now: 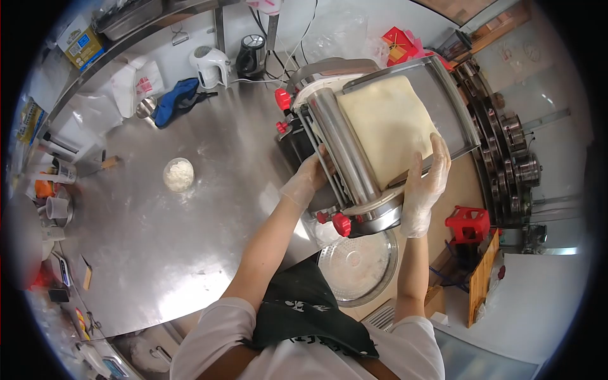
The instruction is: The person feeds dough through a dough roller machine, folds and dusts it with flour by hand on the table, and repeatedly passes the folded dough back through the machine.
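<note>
A sheeter, or dough-rolling machine (347, 149), with a steel roller and red knobs stands at the table's right edge. A smooth, pale, roughly square dough sheet (386, 123) lies on its metal feed tray (446, 88), with one edge along the roller. My right hand (427, 183), in a clear glove, is at the sheet's near right corner, fingers stretched and thumb apart. My left hand (307, 179), also gloved, reaches in at the roller's left side. The machine hides its fingertips, so its grip does not show.
A small bowl of white powder (178, 175) sits on the steel table (145, 234). A round metal tray (358, 266) is below the machine. Along the wall are a white hand mixer (210, 66) and a blue cloth (176, 101). A red stool (467, 223) stands at the right.
</note>
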Action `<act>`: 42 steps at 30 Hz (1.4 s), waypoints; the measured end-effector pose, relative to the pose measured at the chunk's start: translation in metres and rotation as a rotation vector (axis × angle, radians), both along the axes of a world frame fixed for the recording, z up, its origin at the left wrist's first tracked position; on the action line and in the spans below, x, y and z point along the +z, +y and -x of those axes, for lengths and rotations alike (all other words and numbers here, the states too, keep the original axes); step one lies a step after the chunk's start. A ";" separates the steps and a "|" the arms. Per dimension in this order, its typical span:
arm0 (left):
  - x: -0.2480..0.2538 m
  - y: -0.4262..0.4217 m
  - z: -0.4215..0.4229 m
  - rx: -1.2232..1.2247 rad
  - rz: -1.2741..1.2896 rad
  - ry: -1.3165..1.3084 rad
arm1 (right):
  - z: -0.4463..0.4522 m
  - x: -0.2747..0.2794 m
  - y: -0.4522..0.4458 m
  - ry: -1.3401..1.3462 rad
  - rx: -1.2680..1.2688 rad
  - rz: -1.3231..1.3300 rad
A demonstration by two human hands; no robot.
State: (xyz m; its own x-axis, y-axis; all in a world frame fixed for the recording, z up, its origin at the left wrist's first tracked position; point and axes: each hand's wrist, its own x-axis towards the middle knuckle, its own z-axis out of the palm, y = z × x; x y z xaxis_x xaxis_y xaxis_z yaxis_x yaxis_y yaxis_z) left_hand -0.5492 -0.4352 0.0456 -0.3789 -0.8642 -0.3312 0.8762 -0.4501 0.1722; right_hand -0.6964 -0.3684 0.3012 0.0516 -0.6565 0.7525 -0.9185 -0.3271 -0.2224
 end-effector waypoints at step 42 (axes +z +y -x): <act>-0.020 0.036 -0.016 0.146 0.138 0.078 | -0.004 -0.006 -0.002 -0.018 -0.051 -0.030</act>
